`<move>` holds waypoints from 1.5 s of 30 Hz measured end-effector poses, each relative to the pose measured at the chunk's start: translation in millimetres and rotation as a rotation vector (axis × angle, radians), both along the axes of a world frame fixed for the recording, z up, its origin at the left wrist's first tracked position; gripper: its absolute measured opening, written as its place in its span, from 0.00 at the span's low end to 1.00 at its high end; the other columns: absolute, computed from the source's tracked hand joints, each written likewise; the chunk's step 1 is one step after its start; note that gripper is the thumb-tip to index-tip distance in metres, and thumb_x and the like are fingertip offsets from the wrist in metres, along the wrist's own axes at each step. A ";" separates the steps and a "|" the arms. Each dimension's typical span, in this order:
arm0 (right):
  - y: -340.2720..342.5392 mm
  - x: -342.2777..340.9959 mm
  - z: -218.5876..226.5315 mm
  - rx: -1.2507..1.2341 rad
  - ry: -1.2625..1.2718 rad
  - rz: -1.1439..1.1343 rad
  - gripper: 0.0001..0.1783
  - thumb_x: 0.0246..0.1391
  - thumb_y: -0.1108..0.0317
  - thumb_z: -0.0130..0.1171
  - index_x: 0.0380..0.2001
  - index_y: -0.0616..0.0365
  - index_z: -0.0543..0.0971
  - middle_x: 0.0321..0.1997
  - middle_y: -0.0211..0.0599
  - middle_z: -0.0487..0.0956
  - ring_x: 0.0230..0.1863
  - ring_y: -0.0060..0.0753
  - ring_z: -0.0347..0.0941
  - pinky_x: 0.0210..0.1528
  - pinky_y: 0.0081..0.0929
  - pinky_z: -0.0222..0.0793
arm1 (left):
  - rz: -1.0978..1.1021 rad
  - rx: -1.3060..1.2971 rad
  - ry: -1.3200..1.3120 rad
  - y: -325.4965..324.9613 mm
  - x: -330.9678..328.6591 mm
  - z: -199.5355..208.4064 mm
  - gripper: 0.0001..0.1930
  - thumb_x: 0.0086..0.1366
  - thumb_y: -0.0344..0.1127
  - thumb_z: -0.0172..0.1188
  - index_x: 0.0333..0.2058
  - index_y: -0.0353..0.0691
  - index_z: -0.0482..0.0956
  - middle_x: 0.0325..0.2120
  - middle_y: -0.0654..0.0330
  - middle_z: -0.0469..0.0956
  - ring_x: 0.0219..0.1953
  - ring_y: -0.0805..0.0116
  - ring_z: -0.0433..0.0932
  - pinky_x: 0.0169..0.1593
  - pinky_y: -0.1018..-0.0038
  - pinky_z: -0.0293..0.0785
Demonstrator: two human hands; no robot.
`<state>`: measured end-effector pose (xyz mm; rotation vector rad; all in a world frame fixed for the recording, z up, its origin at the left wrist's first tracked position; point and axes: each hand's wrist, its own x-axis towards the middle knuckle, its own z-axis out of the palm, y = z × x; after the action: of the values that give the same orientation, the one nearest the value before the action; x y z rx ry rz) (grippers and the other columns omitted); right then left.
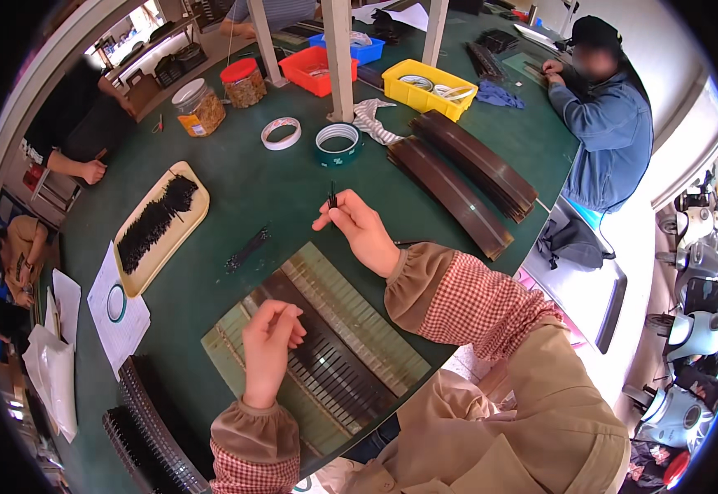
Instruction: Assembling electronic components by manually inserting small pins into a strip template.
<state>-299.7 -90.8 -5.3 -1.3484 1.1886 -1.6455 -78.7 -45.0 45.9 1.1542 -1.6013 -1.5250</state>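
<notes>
One black pin bunch [332, 199] pinched in right grip [364, 231]; slotted dark strip [333, 360] lies below-left, long axis upper-left to lower-right — left grip [268, 347] nearer, can't tell if holding.

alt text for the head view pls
A person's right hand pinches black pieces above a green table. The left hand is over a dark slotted strip on a green board; a cream tray of dark pieces lies farther left.
</notes>
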 end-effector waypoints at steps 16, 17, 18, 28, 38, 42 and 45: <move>-3.1 1.1 25.9 0.271 -0.095 0.218 0.11 0.61 0.69 0.48 0.39 0.64 0.76 0.29 0.27 0.73 0.26 0.16 0.65 0.29 0.16 0.61 | 0.190 0.062 0.034 27.2 63.2 -20.1 0.07 0.66 0.33 0.54 0.31 0.36 0.76 0.19 0.66 0.74 0.22 0.81 0.70 0.27 0.83 0.67; 2.8 4.8 35.1 0.351 -0.131 0.293 0.12 0.61 0.68 0.48 0.41 0.64 0.76 0.28 0.25 0.72 0.25 0.14 0.63 0.26 0.14 0.58 | 0.196 0.067 0.039 28.5 66.5 -21.0 0.07 0.66 0.33 0.54 0.31 0.37 0.76 0.19 0.66 0.74 0.22 0.81 0.70 0.27 0.84 0.67; 9.6 10.2 45.0 0.420 -0.145 0.376 0.13 0.61 0.67 0.49 0.43 0.63 0.77 0.27 0.23 0.72 0.24 0.12 0.61 0.23 0.13 0.55 | 0.235 0.074 0.027 29.0 70.0 -19.3 0.07 0.66 0.33 0.54 0.31 0.37 0.76 0.19 0.66 0.74 0.22 0.81 0.70 0.27 0.84 0.67; 32.0 75.5 54.2 0.727 -0.040 0.834 0.11 0.56 0.66 0.57 0.37 0.64 0.75 0.28 0.34 0.78 0.19 0.11 0.61 0.19 0.10 0.54 | 0.141 0.056 0.147 20.7 66.6 -13.5 0.05 0.64 0.30 0.56 0.37 0.36 0.72 0.29 0.64 0.76 0.31 0.79 0.73 0.32 0.81 0.69; 29.8 81.5 48.0 0.699 0.139 0.777 0.09 0.52 0.69 0.60 0.34 0.65 0.76 0.24 0.30 0.75 0.19 0.12 0.65 0.18 0.12 0.58 | 0.210 0.024 0.200 16.1 64.3 -27.3 0.04 0.61 0.27 0.59 0.30 0.35 0.73 0.24 0.67 0.75 0.26 0.83 0.69 0.29 0.83 0.66; 26.7 75.8 48.7 0.675 0.211 0.649 0.09 0.51 0.70 0.61 0.34 0.63 0.78 0.22 0.24 0.74 0.20 0.10 0.63 0.19 0.12 0.57 | 0.250 -0.017 0.107 18.4 67.0 -33.2 0.04 0.59 0.26 0.60 0.30 0.36 0.74 0.26 0.65 0.74 0.27 0.80 0.70 0.31 0.81 0.68; 21.2 74.0 38.2 0.694 0.302 0.635 0.08 0.51 0.70 0.62 0.32 0.64 0.79 0.24 0.24 0.74 0.25 0.11 0.64 0.25 0.15 0.62 | 0.224 -0.229 -0.113 21.1 66.8 -35.9 0.02 0.60 0.25 0.59 0.32 0.34 0.75 0.30 0.66 0.75 0.32 0.80 0.71 0.39 0.83 0.68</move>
<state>-225.7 -69.6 32.9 -1.3279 1.1710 -0.5213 -11.9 -23.9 10.0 1.2598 -1.6114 -1.1211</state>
